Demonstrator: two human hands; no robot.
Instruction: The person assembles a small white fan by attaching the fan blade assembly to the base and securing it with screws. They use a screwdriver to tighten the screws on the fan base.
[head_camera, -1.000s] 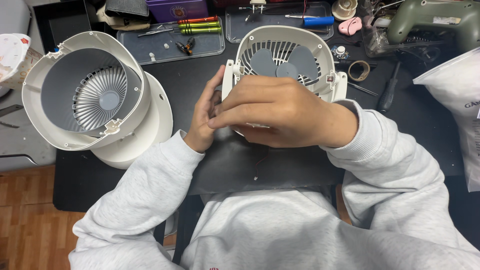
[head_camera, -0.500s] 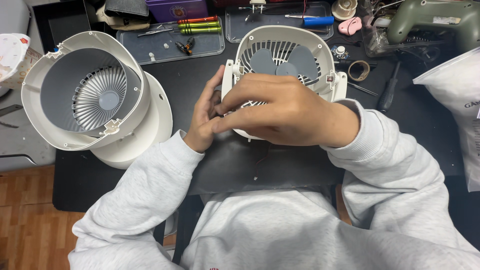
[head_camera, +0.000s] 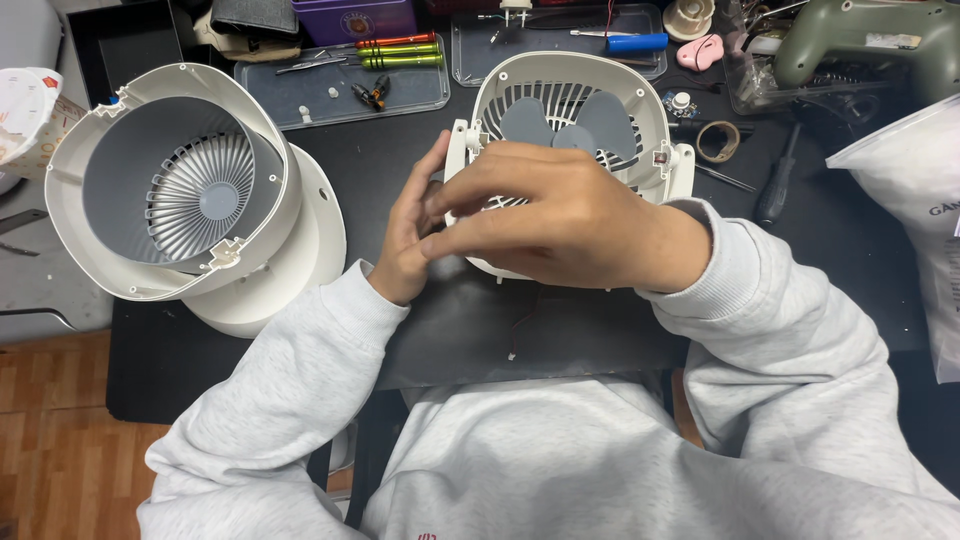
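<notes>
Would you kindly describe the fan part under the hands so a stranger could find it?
On the black mat, right of the big white fan housing, sits a smaller white fan body. Both hands rest on it; unlike its neighbour, it shows grey blades.

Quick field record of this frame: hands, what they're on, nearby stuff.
left hand: against the left edge of the white fan housing
right hand: laid across the housing's front, fingers curled
blades: grey, visible inside
other shell: white round casing with grille, left on black mat
tray: screwdrivers
</notes>
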